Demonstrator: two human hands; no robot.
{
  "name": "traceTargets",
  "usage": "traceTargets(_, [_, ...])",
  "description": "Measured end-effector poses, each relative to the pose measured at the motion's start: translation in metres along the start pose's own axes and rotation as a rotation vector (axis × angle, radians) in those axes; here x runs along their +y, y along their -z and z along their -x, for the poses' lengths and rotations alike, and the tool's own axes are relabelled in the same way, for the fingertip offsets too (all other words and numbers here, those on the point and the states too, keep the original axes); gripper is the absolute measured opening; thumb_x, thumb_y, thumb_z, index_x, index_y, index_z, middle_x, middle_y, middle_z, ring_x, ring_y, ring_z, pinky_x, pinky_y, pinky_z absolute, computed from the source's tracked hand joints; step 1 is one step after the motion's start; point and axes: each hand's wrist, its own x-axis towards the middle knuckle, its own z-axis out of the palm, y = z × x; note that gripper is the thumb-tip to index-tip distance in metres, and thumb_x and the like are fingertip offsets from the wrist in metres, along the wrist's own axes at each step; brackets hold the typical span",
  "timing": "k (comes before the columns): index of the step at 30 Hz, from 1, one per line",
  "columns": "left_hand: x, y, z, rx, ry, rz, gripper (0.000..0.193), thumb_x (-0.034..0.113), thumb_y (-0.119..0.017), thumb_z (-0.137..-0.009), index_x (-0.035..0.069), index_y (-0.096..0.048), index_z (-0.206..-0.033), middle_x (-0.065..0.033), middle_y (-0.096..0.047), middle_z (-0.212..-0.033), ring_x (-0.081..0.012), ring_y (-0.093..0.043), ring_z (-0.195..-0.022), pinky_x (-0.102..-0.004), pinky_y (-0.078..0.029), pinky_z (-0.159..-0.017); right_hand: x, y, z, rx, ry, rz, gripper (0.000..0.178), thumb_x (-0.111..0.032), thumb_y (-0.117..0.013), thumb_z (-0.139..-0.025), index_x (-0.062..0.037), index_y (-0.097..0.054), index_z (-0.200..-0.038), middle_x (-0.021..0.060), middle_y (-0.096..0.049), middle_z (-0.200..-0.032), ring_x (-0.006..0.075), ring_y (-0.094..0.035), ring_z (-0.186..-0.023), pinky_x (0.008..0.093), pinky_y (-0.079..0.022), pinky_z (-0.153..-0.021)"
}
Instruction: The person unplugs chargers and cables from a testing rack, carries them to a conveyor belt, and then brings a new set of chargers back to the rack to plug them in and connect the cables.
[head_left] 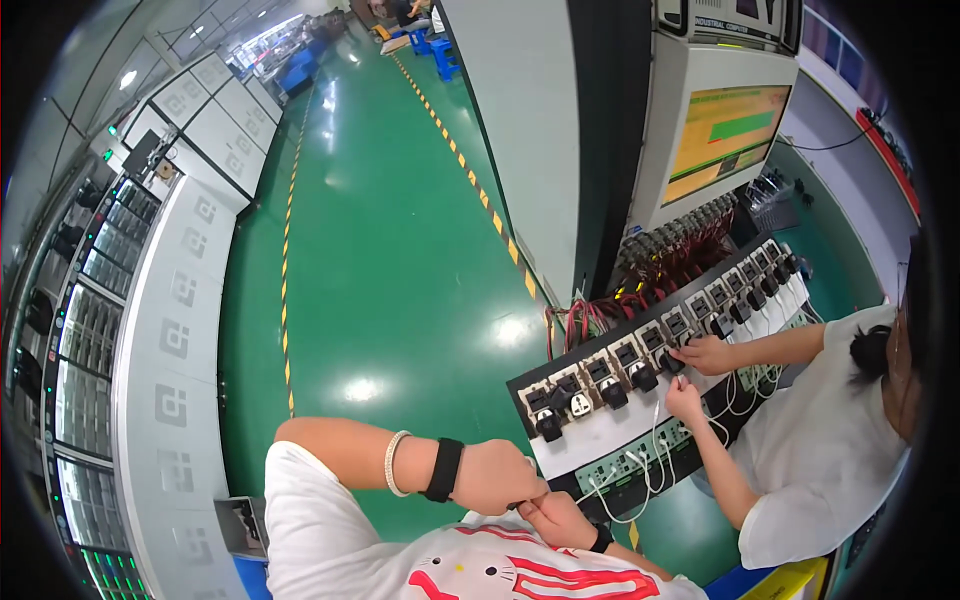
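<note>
My left hand comes in from the left, with a beaded bracelet and a black band on its wrist. Its fingers are closed and meet those of my right hand in front of my shirt. A small dark bit shows between the two hands, mostly hidden by the fingers; its kind cannot be made out. My right hand is closed too, with a black band at the wrist. Just beyond them lies the near end of a long socket board carrying a row of black plug adapters.
A co-worker in white stands at the right, both hands at the board's plugs. White cables hang from a green strip. Behind are red wires and a monitor. White cabinets line the left.
</note>
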Motion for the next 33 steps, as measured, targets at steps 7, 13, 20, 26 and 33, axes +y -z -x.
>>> traceTargets(7, [-0.072, 0.043, 0.081, 0.051, 0.717, -0.365, 0.039, 0.018, -0.059, -0.071, 0.012, -0.059, -0.109, -0.0132, -0.063, -0.077, -0.0340, -0.062, -0.071, -0.0421, -0.050, -0.062, 0.102, 0.022, 0.083, 0.723, -0.425, -0.182, 0.032, -0.032, -0.049, -0.096, -0.0058, -0.053, -0.078, -0.0050, -0.042, -0.063, 0.0018, -0.036, -0.050, 0.0205, -0.030, -0.045])
traceTargets(13, [-0.075, -0.046, -0.038, 0.368, 0.278, 0.191, 0.060, 0.013, -0.064, -0.071, 0.009, -0.040, -0.126, -0.0206, -0.049, -0.110, -0.0388, -0.058, -0.090, -0.0425, -0.050, -0.076, 0.059, 0.037, 0.017, 0.499, -0.062, 0.146, 0.016, -0.011, -0.060, -0.083, 0.0010, -0.060, -0.093, 0.0149, -0.058, -0.089, 0.0277, -0.056, -0.075, 0.0344, -0.045, -0.068])
traceTargets(20, [-0.047, -0.075, -0.139, 0.331, 0.174, 0.519, 0.078, 0.006, -0.068, -0.068, 0.012, -0.032, -0.137, -0.0215, -0.046, -0.111, -0.0405, -0.053, -0.101, -0.0418, -0.046, -0.085, 0.075, 0.060, 0.040, 0.474, -0.228, 0.323, 0.045, -0.027, -0.066, -0.081, -0.0047, -0.053, -0.118, 0.0170, -0.052, -0.103, 0.0357, -0.056, -0.088, 0.0391, -0.046, -0.075])
traceTargets(26, [-0.060, -0.053, -0.183, 0.359, -0.119, 0.600, 0.073, 0.008, -0.071, -0.064, 0.008, -0.042, -0.131, -0.0218, -0.054, -0.106, -0.0366, -0.054, -0.100, -0.0380, -0.044, -0.087, 0.088, 0.111, 0.062, 0.447, -0.212, 0.276, 0.048, -0.023, -0.075, -0.071, -0.0025, -0.057, -0.112, 0.0152, -0.056, -0.112, 0.0315, -0.058, -0.099, 0.0359, -0.046, -0.085])
traceTargets(33, [-0.117, -0.026, -0.198, 0.566, 0.058, 0.279, 0.048, 0.003, -0.065, -0.068, 0.006, -0.059, -0.115, -0.0107, -0.060, -0.111, -0.0282, -0.059, -0.098, -0.0357, -0.048, -0.086, 0.124, 0.123, 0.053, 0.880, -0.351, 0.086, 0.043, -0.017, -0.072, -0.074, 0.0020, -0.056, -0.109, 0.0137, -0.063, -0.099, 0.0228, -0.061, -0.091, 0.0311, -0.047, -0.081])
